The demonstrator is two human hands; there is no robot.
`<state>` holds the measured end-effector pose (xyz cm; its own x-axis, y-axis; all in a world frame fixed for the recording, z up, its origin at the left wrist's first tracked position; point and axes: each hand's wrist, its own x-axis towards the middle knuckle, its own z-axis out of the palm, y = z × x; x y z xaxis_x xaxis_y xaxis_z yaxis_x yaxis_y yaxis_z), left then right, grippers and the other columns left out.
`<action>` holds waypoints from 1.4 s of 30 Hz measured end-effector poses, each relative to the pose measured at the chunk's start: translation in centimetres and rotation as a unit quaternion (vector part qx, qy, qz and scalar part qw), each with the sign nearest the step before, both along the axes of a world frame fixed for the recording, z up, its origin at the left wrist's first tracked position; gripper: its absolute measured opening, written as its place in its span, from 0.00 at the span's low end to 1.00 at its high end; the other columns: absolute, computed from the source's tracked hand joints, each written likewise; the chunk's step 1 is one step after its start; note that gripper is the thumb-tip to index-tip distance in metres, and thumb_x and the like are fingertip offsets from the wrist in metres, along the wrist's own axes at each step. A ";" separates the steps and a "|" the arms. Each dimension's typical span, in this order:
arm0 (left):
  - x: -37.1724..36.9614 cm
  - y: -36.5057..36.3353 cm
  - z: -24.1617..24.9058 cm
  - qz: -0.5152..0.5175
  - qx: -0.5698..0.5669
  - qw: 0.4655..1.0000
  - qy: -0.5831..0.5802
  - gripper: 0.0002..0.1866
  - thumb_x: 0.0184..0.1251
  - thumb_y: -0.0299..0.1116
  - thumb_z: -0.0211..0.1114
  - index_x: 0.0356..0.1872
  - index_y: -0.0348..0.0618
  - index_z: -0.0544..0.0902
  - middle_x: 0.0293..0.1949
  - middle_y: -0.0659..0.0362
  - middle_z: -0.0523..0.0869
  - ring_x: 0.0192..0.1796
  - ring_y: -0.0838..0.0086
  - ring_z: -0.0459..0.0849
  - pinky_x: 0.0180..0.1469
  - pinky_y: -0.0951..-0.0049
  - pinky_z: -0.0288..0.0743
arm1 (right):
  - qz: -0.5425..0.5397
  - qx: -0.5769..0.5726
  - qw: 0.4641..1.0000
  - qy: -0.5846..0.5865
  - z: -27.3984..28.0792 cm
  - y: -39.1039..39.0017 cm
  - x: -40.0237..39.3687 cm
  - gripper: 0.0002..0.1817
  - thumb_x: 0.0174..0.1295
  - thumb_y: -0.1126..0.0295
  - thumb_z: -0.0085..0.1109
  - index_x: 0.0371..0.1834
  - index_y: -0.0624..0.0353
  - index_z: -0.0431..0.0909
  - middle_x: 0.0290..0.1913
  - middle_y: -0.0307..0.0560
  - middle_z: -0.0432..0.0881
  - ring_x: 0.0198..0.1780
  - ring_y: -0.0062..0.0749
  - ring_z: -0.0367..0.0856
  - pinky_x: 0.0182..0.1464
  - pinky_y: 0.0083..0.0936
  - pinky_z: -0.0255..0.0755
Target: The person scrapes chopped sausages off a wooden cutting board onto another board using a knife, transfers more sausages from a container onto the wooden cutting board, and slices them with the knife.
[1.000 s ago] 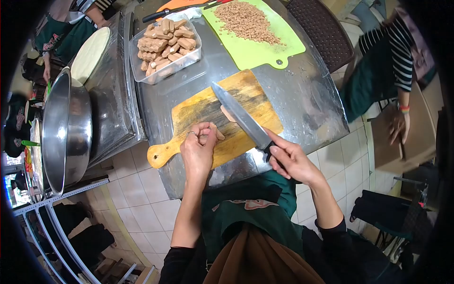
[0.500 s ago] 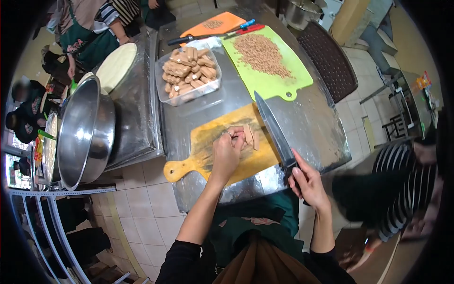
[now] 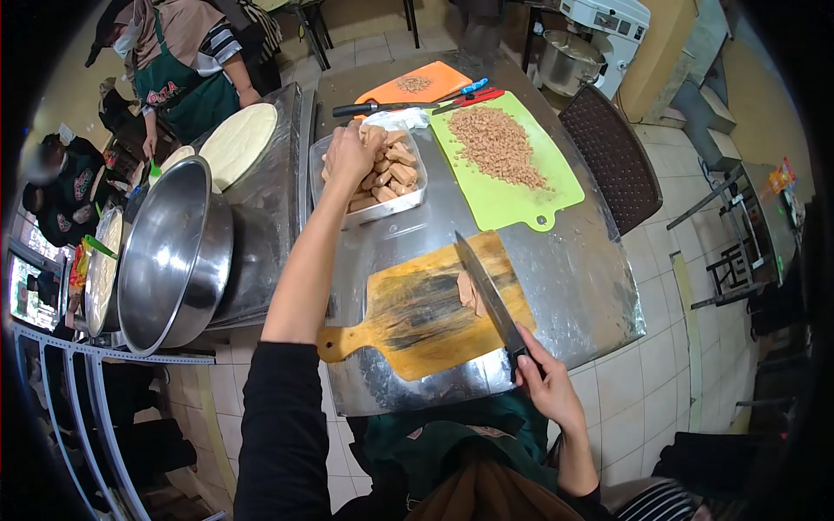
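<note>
My right hand (image 3: 552, 386) is closed around the black handle of a large kitchen knife (image 3: 489, 291). Its long blade slants across the right part of a wooden cutting board (image 3: 417, 347). Beside the blade lie a few thin sausage slices (image 3: 470, 293). Up at the clear plastic container (image 3: 387, 211), my left hand (image 3: 352, 156) reaches into a heap of sausages (image 3: 395, 169). Its fingers curl down onto the sausages at the top, and the fingertips are partly hidden.
Chopped sausage (image 3: 499, 148) covers a green cutting board (image 3: 560, 195); an orange board (image 3: 373, 94) lies behind it. Knives and a white cloth (image 3: 391, 120) are near the container. At left stand a steel bowl (image 3: 174, 260) and flat dough (image 3: 243, 148). A co-worker (image 3: 187, 87) stands beyond.
My left hand has left the sausage slices on the wooden board and moved up into the container. The knife stays in my right hand over the board. The view has shifted.
</note>
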<state>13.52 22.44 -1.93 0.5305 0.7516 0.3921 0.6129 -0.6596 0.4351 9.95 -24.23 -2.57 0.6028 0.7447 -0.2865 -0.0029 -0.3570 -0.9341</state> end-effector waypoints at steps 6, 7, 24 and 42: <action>1.9 1.1 1.3 -0.016 -0.059 0.996 0.068 0.21 0.64 0.45 0.64 0.49 0.39 0.87 0.48 0.41 0.88 0.53 0.48 0.86 0.57 0.55 0.78 | 0.007 -0.002 1.000 0.004 -0.5 -0.5 -0.7 0.29 0.76 0.73 0.50 0.79 0.49 0.62 0.30 0.36 0.76 0.31 0.17 0.72 0.37 0.19 0.72; 1.5 1.1 1.3 -0.038 -0.075 0.996 0.034 0.21 0.64 0.45 0.64 0.48 0.38 0.87 0.45 0.42 0.88 0.50 0.49 0.87 0.55 0.56 0.79 | 0.005 -0.003 1.000 0.004 -0.5 -0.6 -0.8 0.29 0.76 0.73 0.50 0.79 0.49 0.62 0.30 0.36 0.76 0.30 0.18 0.72 0.37 0.19 0.72; -15.7 -26.1 -3.8 -0.061 -0.312 0.947 -0.053 0.20 0.66 0.32 0.72 0.55 0.32 0.80 0.41 0.52 0.84 0.33 0.76 0.83 0.35 0.75 0.77 | 0.062 -0.088 0.986 -0.130 0.8 -0.3 -1.7 0.28 0.71 0.76 0.53 0.75 0.51 0.67 0.52 0.68 0.82 0.51 0.63 0.82 0.49 0.42 0.78; -15.5 -25.8 -4.8 -0.033 -0.489 0.858 -0.155 0.14 0.70 0.28 0.70 0.52 0.33 0.82 0.34 0.58 0.88 0.35 0.81 0.87 0.38 0.81 0.81 | 0.109 -0.056 0.987 -0.105 -1.1 0.5 -2.5 0.31 0.73 0.72 0.53 0.79 0.45 0.61 0.44 0.61 0.85 0.43 0.60 0.84 0.46 0.45 0.77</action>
<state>-1.97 -3.38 -6.73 0.5683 0.7737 -0.2798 0.3437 0.0858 0.9352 7.46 -23.74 -3.71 0.4864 0.8340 -0.2605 0.2743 -0.4288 -0.8607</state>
